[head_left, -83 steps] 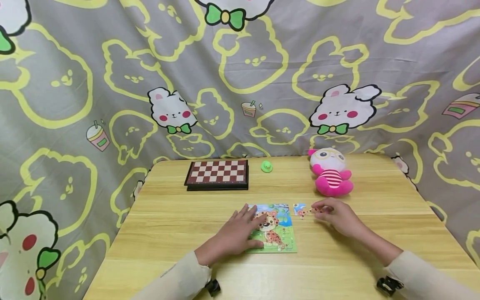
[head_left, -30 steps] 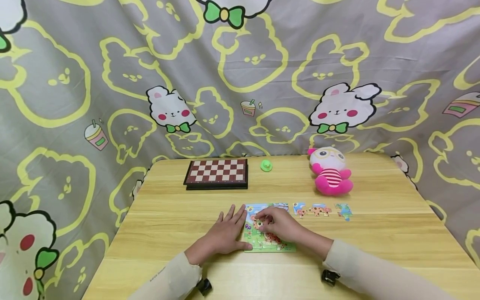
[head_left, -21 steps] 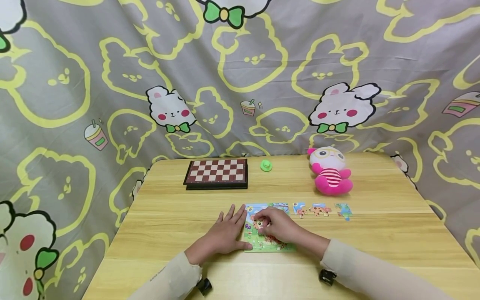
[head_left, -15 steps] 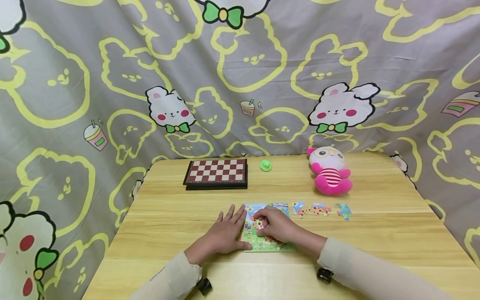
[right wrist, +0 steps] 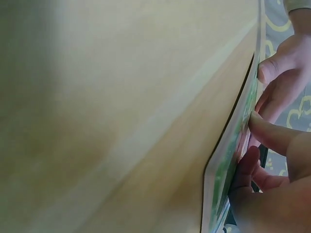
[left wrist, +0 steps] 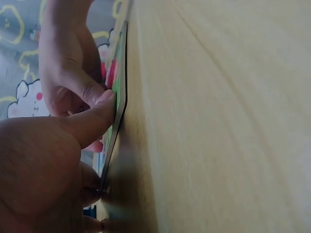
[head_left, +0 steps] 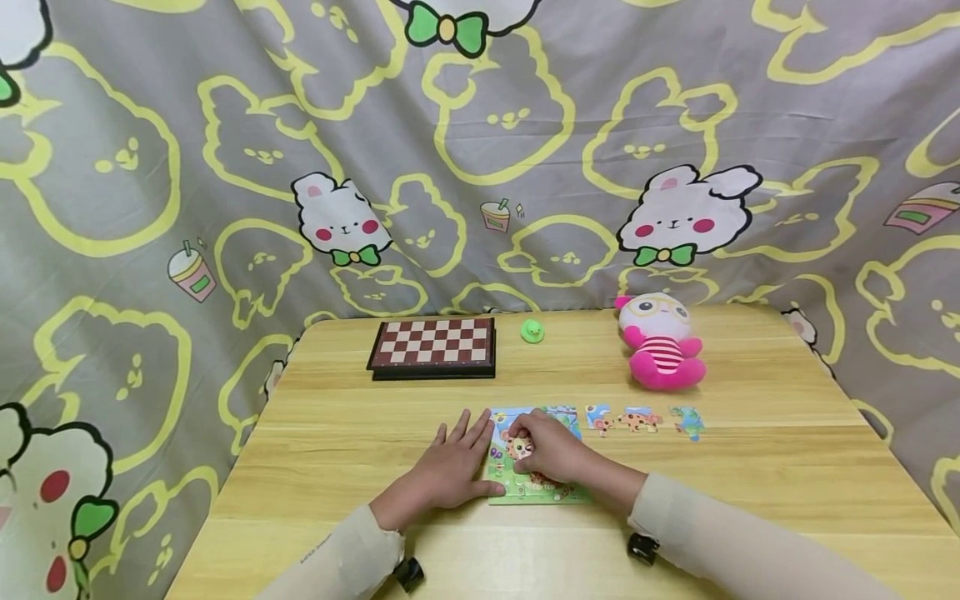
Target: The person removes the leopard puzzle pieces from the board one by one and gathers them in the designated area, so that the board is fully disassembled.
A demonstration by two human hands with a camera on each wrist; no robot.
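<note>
A jigsaw puzzle point(head_left: 551, 499) with a leopard picture and green border lies flat on the table. My left hand point(head_left: 450, 471) rests along its left side, fingers straight and spread, thumb on the near edge, as the left wrist view also shows. Over the picture, my right hand point(head_left: 555, 450) has bent fingers and thumb on either side of a leopard-face puzzle piece point(head_left: 519, 448) and pinches it. The palm covers much of the jigsaw's right half. In the right wrist view, the thumb tip point(right wrist: 255, 121) touches the puzzle surface.
Three loose pieces lie right of the jigsaw: one with an ear point(head_left: 599, 421), a spotted one point(head_left: 640, 419) and a blue-green one point(head_left: 688, 423). Behind are a folding chessboard point(head_left: 435, 343), a green duck point(head_left: 532, 332) and a pink plush panda point(head_left: 664, 350). A patterned curtain surrounds the table.
My right hand has moved left from the loose pieces onto the jigsaw, where it shifts slightly in place. My left hand has slid left, off the leopard picture to the jigsaw's side.
</note>
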